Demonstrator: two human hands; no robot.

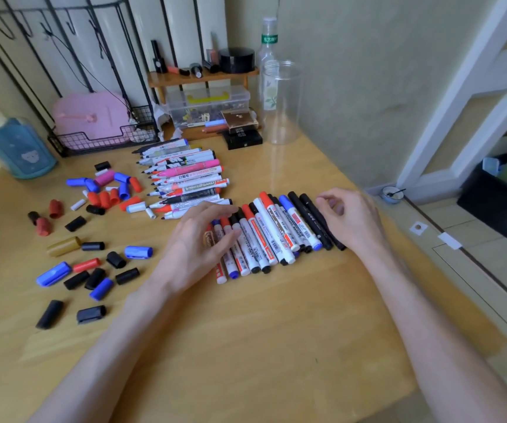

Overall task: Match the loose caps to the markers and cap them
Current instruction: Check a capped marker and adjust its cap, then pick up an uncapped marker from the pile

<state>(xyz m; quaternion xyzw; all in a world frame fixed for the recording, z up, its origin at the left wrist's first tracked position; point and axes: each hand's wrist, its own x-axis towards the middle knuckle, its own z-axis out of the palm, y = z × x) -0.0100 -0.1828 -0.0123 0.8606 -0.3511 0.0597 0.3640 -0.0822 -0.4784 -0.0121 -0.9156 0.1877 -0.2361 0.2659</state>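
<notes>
A row of capped markers (272,232) lies side by side at the middle of the wooden table (246,331). My left hand (203,242) rests flat on the left end of that row, fingers straight. My right hand (350,218) sits at the row's right end beside the black markers, fingers loosely curled and holding nothing. Behind the row, a stack of uncapped markers (185,178) points its tips to the left. Loose caps (105,190) in red, blue, pink and white lie left of that stack. More loose caps (93,270), black, blue, red and one gold, are scattered at the near left.
A clear plastic jar (281,102) and a bottle (269,44) stand at the back by the wall. A wire basket with a pink case (93,123), a teal container (17,148), a clear storage box (209,105) and a small wooden shelf (203,76) line the back edge. The table's right edge drops to the floor.
</notes>
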